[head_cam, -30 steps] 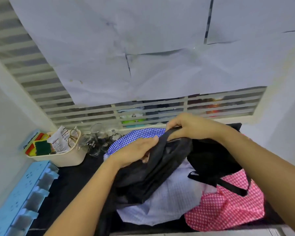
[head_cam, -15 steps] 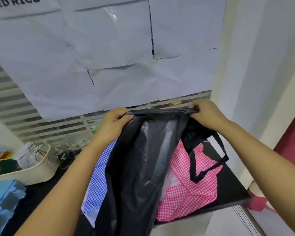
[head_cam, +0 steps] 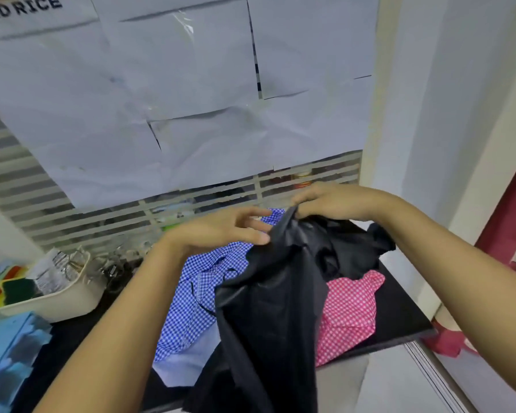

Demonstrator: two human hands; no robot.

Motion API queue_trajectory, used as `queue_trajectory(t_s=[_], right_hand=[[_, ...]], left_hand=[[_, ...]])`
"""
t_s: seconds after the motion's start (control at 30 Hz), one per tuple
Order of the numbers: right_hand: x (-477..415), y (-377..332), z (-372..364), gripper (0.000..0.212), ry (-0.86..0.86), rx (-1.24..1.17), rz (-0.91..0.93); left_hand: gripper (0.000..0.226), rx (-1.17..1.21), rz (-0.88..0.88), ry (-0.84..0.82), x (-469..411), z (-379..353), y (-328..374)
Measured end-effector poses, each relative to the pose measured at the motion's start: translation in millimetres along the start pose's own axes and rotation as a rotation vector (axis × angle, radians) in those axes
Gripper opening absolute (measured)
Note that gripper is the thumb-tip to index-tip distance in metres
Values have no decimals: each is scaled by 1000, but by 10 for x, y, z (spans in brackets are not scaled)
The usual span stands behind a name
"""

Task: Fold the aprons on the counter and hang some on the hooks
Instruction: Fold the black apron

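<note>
Right hand (head_cam: pixel 328 202) pinches the black apron (head_cam: pixel 268 293) by its top edge so it hangs clear of the blue-check apron (head_cam: pixel 197 293) and pink-check apron (head_cam: pixel 349 308) heaped on the worktop (head_cam: pixel 399 308); left hand (head_cam: pixel 221 231), fingers loose and gripping nothing, touches the edge, probably to take a second corner.

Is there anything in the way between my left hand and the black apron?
Nothing visible. The left hand is open, its fingertips right at the upper edge of the shiny black apron, which the right hand grips. The blue checked apron lies underneath on the dark counter, not between them.
</note>
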State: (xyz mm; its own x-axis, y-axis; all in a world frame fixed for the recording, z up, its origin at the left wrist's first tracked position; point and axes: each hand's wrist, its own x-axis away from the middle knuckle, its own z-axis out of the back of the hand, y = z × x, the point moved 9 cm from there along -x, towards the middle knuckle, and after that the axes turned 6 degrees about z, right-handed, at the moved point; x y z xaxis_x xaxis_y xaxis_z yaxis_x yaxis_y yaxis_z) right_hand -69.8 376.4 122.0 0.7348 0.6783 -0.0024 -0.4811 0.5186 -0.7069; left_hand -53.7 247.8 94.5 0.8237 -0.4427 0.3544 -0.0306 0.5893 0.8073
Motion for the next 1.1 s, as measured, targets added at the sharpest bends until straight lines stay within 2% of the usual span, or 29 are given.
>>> queue_trajectory(t_s=[0.07, 0.13, 0.23, 0.27, 0.33, 0.37, 0.47, 0.5, 0.57, 0.6, 0.7, 0.77, 0.83, 0.9, 0.93, 1.03, 1.1], right_hand=[[-55, -70, -60, 24, -56, 110, 8], [-80, -126, -78, 32, -66, 225, 39], [-27, -47, -121, 40, -109, 57, 10], [-3, 36, -95, 47, -84, -47, -27], [42, 325, 10, 58, 88, -322, -129], [62, 482, 76, 57, 220, -449, -152], [254, 965, 133, 44, 570, -535, -240], [345, 1067, 65, 47, 603, -536, -275], [419, 1102, -183, 58, 506, -544, -257], [407, 1043, -358, 59, 397, -560, -225], [306, 901, -965, 42, 43, -608, -195], [207, 903, -1272, 50, -60, -577, -231], [60, 899, -1400, 76, -9, -641, -230], [-102, 812, -1392, 89, 74, -750, -178], [-179, 763, -1367, 87, 106, -778, -142], [-276, 676, -1220, 50, 252, -845, -93], [-253, 676, -1105, 42, 353, -922, -120]], left_hand=[[57, -6, -22, -49, -60, -263, 32], [44, 31, 16, 5, -94, -395, -76], [14, 382, 110, 95, -68, -440, -304], [22, 551, 127, 135, -40, -400, -366], [32, 852, 103, 201, -4, -278, -465], [33, 958, 85, 250, 31, -189, -504], [37, 1128, 68, 422, 169, 55, -656], [36, 1160, 85, 477, 195, 92, -709], [34, 1213, 115, 574, 234, 152, -825], [33, 1233, 119, 610, 244, 176, -874], [30, 1194, 111, 636, 262, 157, -889], [37, 1136, 111, 647, 283, 150, -900], [44, 1091, 126, 626, 303, 136, -875], [41, 1052, 135, 629, 316, 174, -879], [37, 1053, 146, 626, 328, 194, -923], [28, 1149, 165, 556, 332, 179, -993], [23, 1164, 129, 472, 367, 163, -998]])
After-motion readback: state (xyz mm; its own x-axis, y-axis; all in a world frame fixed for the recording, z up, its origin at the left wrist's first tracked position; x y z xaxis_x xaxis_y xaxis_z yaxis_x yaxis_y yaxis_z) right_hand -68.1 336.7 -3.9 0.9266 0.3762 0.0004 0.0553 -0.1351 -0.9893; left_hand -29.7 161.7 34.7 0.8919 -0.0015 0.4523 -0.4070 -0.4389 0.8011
